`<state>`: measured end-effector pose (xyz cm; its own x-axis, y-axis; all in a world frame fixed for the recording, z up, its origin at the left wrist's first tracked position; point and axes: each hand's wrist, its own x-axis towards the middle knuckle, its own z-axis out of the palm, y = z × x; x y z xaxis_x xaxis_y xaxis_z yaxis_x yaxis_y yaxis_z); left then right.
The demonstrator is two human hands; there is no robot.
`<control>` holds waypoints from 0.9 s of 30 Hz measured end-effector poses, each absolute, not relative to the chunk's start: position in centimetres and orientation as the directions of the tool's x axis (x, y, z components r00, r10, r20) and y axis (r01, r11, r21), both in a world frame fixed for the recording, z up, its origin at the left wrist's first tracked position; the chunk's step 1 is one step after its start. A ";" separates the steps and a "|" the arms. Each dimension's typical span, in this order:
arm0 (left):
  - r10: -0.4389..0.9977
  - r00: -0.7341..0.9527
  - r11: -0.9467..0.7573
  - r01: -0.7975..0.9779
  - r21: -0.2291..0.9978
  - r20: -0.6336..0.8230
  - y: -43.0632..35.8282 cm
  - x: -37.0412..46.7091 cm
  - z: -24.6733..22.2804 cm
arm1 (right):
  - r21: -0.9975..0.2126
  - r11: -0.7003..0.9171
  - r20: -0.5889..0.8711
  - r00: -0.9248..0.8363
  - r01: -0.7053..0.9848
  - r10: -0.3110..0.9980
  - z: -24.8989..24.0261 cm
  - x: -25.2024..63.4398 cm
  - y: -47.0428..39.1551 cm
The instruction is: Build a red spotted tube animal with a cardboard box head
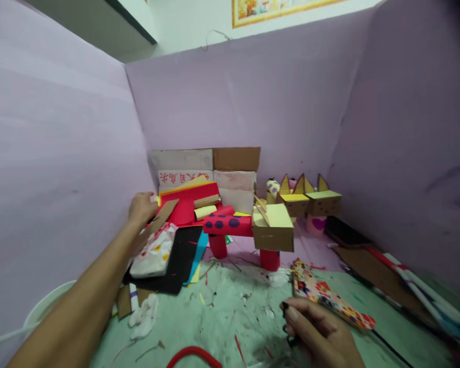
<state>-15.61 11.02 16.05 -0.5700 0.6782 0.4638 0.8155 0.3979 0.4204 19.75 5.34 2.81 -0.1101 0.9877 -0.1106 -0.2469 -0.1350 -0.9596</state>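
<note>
My left hand point(141, 207) is stretched out to the far left, at the edge of a pile of coloured paper and cardboard. Its fingers are mostly turned away, so I cannot tell if they hold anything. Under it lies a brown cardboard strip point(164, 216). Close to me, my right hand point(322, 332) pinches a small, dark, curled piece point(284, 307) between thumb and fingers. In the middle stands a cardboard animal figure with a red, purple-spotted tube body point(230, 224), red tube legs point(270, 259) and a box head point(274, 237). Two thin sticks point(262, 212) lie on the head.
Similar box-headed figures point(324, 203) with pointed ears stand at the back right. A floral-patterned glue gun point(325, 296) lies at right, near cardboard point(387, 278). At left are a white packet point(155, 255), black sheet point(187, 255) and crumpled tissue point(143, 316). Scraps litter the green tabletop point(214, 317).
</note>
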 end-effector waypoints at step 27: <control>0.960 -0.232 0.159 -0.004 0.987 -0.156 0.7 8.2 7.0 | -0.902 -0.237 -0.103 -0.355 -0.360 0.929 3.2 19.5 4.4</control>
